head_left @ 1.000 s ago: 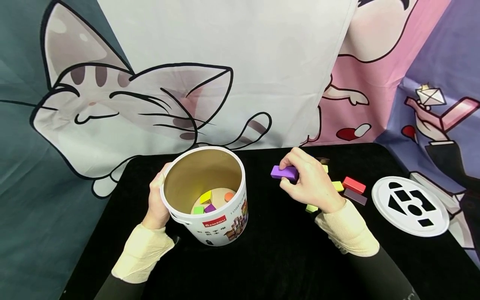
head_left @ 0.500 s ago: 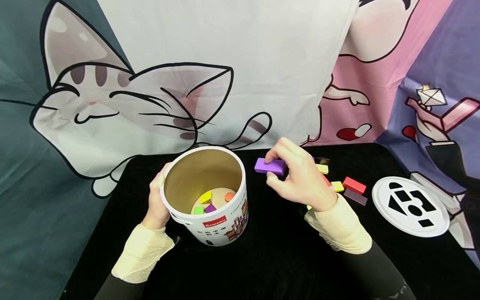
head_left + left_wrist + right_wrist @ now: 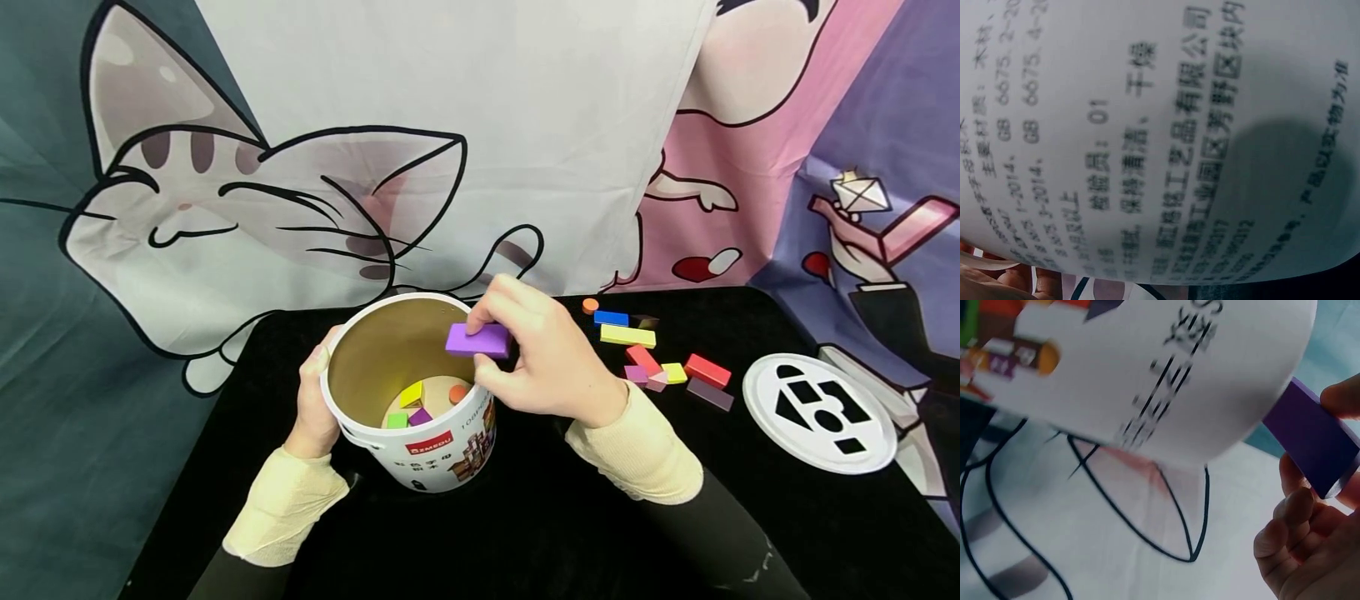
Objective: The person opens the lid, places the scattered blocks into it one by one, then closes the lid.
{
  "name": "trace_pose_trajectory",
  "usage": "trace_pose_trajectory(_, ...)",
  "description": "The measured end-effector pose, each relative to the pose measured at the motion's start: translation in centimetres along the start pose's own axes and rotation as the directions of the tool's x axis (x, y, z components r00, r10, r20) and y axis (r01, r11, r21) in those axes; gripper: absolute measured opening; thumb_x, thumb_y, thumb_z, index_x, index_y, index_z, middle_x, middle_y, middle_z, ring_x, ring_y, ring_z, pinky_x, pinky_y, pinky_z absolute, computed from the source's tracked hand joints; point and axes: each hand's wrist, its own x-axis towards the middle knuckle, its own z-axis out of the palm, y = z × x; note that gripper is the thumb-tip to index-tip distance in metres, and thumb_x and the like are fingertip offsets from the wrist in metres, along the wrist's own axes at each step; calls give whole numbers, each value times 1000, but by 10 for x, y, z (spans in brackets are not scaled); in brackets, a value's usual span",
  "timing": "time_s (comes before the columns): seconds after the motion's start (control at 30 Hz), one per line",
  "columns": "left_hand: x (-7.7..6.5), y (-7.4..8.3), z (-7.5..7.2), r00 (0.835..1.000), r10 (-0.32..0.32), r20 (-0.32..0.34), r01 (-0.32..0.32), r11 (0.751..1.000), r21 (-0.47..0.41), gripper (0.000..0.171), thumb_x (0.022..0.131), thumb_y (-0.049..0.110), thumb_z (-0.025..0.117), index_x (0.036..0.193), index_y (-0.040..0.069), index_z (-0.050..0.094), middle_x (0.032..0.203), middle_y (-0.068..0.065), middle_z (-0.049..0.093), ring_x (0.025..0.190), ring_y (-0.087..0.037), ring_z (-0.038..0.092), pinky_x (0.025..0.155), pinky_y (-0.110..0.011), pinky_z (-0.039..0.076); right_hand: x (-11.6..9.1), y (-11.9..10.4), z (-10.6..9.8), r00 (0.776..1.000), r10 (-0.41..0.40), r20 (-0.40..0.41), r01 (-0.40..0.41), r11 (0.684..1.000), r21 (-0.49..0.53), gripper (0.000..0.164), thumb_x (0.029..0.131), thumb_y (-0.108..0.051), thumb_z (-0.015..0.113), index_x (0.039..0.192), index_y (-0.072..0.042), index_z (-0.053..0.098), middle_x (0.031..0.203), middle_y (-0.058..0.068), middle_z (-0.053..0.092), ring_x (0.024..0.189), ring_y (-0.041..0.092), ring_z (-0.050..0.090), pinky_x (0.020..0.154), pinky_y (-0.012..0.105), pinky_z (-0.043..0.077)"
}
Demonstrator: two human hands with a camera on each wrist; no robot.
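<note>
Purple rectangular block (image 3: 477, 340), pinched by the right hand (image 3: 551, 362), has come leftward from above the black cloth (image 3: 540, 517) to the right rim of the white bucket (image 3: 431, 471) (the left hand (image 3: 311, 408) holds its opposite side), putting it partly over the opening.

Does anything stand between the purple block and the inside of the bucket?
Nothing visible. In the head view, the right hand holds the purple block over the right edge of the bucket, whose mouth is uncovered; the white lid lies apart.
</note>
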Motion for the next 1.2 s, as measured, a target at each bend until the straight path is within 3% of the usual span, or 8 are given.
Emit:
trace_pose_trajectory(0.27,0,0,0,1000,12,0,-12,1000,24,49,102,35,33,127,1,59,121,-9,60,116,-26,50,102,-40,37,13,-15,16,998,-43,38,43,999,-7,23,68,-17,63,91,-15,61,86,-7,47,75,3,41,63,20,34)
trace_pose_trajectory(0.63,1,0,0,1000,16,9,-16,1000,2,46,102,37,34,125,9,61,121,-6,61,116,-22,51,102,-37,37,24,-24,28,996,-60,58,60,998,5,19,71,-18,60,91,-16,60,84,-8,44,73,1,37,62,20,32)
trace_pose_trajectory(0.97,1,1,1,1000,29,11,-30,999,44,51,102,35,33,127,0,59,120,-7,60,115,-23,51,102,-37,37,28,-25,34,995,-86,53,86,996,12,18,73,-17,62,91,-15,61,90,-7,48,79,3,41,66,18,35)
trace_pose_trajectory(1.03,1,0,0,999,28,16,-29,999,37,51,102,36,33,128,0,58,121,-8,60,116,-24,50,102,-38,37,29,-26,34,993,-100,60,100,995,4,28,76,-26,67,102,-14,64,103,-4,54,91,5,48,78,20,39)
trace_pose_trajectory(1.1,1,0,0,1000,24,16,-24,999,41,52,102,35,33,128,-3,57,122,-10,59,116,-27,49,101,-40,37,29,-26,33,989,-121,81,122,993,-5,49,79,-40,70,118,-11,63,124,3,55,111,12,51,94,26,40)
trace_pose_trajectory(1.2,0,1,-1,1000,7,18,-8,999,49,57,102,36,31,132,-8,51,125,-13,57,117,-31,48,101,-42,37,28,-26,32,981,-149,128,153,988,-26,81,77,-58,69,140,-9,52,151,13,40,138,25,39,112,36,30)
